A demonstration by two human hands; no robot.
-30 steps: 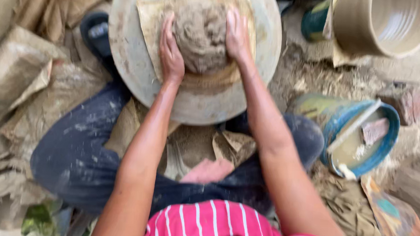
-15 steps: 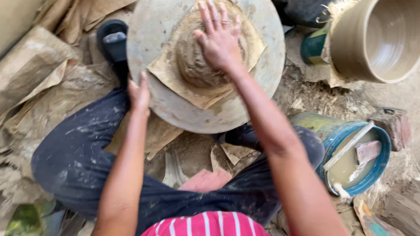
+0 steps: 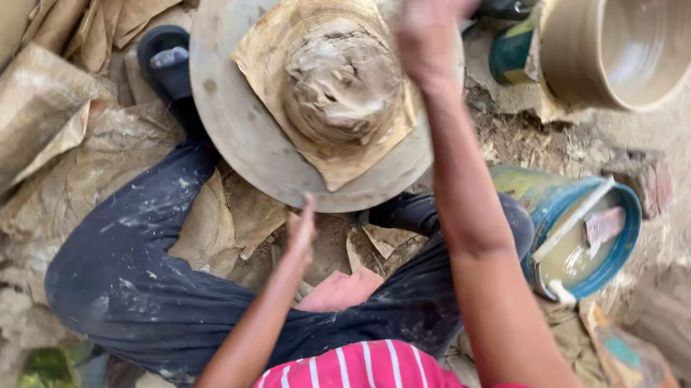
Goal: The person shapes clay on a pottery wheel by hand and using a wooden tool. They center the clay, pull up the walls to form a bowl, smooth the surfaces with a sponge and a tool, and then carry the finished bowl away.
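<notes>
A lump of wet clay (image 3: 343,80) sits on a square of stained paper (image 3: 274,62) in the middle of a round potter's wheel (image 3: 230,123), which lies on the ground between the person's knees. The right hand (image 3: 429,25) hangs blurred above the wheel's far rim, fingers spread, its grip apart and holding nothing. The left hand (image 3: 301,235) is just below the wheel's near edge, fingers straight and together, empty. A blue bucket (image 3: 598,241) of muddy water stands to the right, a large clay bowl (image 3: 618,47) beyond it.
</notes>
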